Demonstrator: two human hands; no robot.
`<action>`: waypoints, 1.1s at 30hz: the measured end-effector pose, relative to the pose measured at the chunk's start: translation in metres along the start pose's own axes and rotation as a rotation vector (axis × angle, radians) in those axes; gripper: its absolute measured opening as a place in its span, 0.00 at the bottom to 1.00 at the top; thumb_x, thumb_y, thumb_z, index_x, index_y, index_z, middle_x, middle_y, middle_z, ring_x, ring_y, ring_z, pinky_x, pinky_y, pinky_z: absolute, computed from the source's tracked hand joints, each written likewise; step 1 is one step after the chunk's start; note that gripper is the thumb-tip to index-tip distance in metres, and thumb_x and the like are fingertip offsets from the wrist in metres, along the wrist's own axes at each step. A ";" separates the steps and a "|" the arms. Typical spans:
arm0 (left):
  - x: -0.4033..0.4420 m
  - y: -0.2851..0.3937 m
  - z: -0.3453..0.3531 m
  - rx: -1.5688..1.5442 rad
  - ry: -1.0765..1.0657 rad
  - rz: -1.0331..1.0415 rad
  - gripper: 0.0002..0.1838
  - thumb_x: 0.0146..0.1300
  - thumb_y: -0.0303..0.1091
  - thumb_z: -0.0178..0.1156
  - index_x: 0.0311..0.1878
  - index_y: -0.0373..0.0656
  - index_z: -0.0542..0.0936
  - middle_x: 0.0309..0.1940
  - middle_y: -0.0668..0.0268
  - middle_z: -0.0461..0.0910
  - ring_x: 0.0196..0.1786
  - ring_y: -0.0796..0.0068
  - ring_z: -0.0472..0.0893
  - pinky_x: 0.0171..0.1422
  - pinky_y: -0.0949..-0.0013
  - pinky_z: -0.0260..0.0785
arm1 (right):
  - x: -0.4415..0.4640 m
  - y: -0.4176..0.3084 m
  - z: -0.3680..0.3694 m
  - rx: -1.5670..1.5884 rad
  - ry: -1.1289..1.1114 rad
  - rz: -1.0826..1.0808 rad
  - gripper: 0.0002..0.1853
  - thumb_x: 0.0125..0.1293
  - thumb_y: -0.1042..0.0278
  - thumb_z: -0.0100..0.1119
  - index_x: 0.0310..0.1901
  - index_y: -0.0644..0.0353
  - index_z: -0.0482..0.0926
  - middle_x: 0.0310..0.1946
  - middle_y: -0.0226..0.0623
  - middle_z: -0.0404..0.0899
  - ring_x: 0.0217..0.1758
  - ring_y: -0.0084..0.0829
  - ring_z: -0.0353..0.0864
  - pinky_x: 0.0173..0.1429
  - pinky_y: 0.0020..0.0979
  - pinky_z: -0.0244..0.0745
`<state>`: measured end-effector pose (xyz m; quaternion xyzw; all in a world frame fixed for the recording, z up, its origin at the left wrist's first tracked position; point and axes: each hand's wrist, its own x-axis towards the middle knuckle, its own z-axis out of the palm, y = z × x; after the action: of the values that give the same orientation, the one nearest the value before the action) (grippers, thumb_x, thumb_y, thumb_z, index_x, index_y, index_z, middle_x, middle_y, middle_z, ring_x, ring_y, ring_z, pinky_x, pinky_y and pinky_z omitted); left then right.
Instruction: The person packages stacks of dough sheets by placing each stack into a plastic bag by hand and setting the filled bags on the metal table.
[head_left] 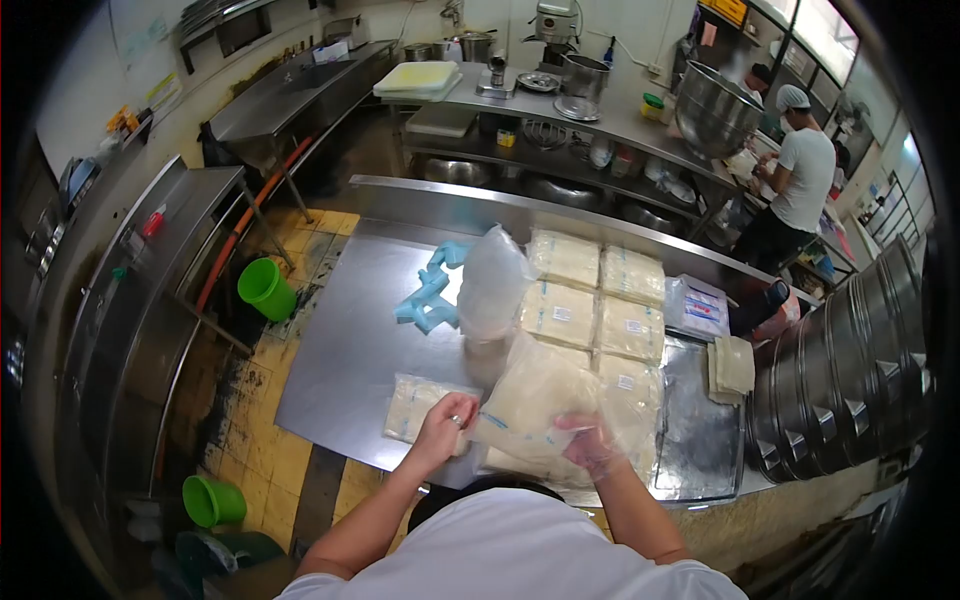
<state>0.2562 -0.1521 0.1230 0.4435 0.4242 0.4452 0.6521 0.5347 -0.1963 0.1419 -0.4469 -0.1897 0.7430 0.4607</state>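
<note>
A clear plastic bag (pixel 535 395) with pale, flat square sheets is held up in front of me over the steel table. My left hand (pixel 447 425), a ring on one finger, is closed in a pinch at the bag's left edge. On the other side, my right hand (pixel 590 443) grips the bag's lower right part, partly seen through the film. Beside my left hand lies a bagged pack of pale sheets (pixel 410 405). Several similar packs (pixel 562 312) are laid in rows behind the held bag. A stack of empty clear bags (pixel 493 285) stands just beyond it.
Crumpled blue strips (pixel 432 290) lie on the steel table (pixel 335 370). To the right are a labelled plastic package (pixel 697 305), loose pale squares (pixel 732 368), a dark tray (pixel 695 430) and stacked round metal sieves (pixel 850 360). A co-worker (pixel 800 165) stands beyond. Green buckets (pixel 266 288) stand on the floor.
</note>
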 end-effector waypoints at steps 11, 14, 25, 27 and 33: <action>0.012 0.026 -0.062 0.058 -0.058 0.058 0.09 0.74 0.33 0.63 0.49 0.37 0.82 0.33 0.75 0.80 0.37 0.87 0.74 0.42 0.74 0.69 | 0.030 0.025 0.106 0.219 -0.307 0.155 0.36 0.69 0.58 0.62 0.75 0.63 0.64 0.70 0.47 0.73 0.73 0.46 0.73 0.77 0.51 0.68; 0.003 0.047 -0.079 0.040 -0.066 0.112 0.10 0.73 0.32 0.63 0.50 0.36 0.83 0.36 0.73 0.83 0.39 0.87 0.76 0.42 0.74 0.70 | 0.032 0.030 0.138 0.143 -0.263 0.107 0.35 0.71 0.55 0.62 0.74 0.62 0.64 0.69 0.47 0.74 0.71 0.46 0.76 0.75 0.49 0.71; 0.013 0.053 -0.148 0.002 0.092 -0.067 0.14 0.76 0.38 0.61 0.47 0.33 0.84 0.32 0.73 0.82 0.35 0.86 0.74 0.39 0.73 0.70 | 0.071 0.068 0.179 0.195 -0.307 0.198 0.33 0.78 0.50 0.54 0.76 0.61 0.63 0.72 0.45 0.71 0.75 0.47 0.71 0.78 0.53 0.66; 0.011 0.062 -0.153 -0.070 0.087 -0.039 0.16 0.78 0.40 0.58 0.47 0.33 0.83 0.30 0.73 0.81 0.33 0.86 0.72 0.37 0.74 0.69 | 0.077 0.071 0.187 0.221 -0.318 0.177 0.33 0.79 0.48 0.52 0.75 0.61 0.63 0.72 0.45 0.71 0.75 0.48 0.71 0.78 0.54 0.66; -0.009 0.021 -0.198 0.131 -0.078 -0.275 0.14 0.81 0.37 0.53 0.41 0.39 0.81 0.29 0.71 0.78 0.29 0.83 0.74 0.35 0.73 0.70 | 0.105 0.074 0.198 0.270 -0.167 0.093 0.31 0.79 0.46 0.50 0.73 0.59 0.67 0.70 0.44 0.73 0.73 0.48 0.72 0.77 0.54 0.66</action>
<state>0.0617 -0.1169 0.0954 0.4397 0.4835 0.3055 0.6925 0.3121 -0.1183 0.1438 -0.3258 -0.1049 0.8170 0.4641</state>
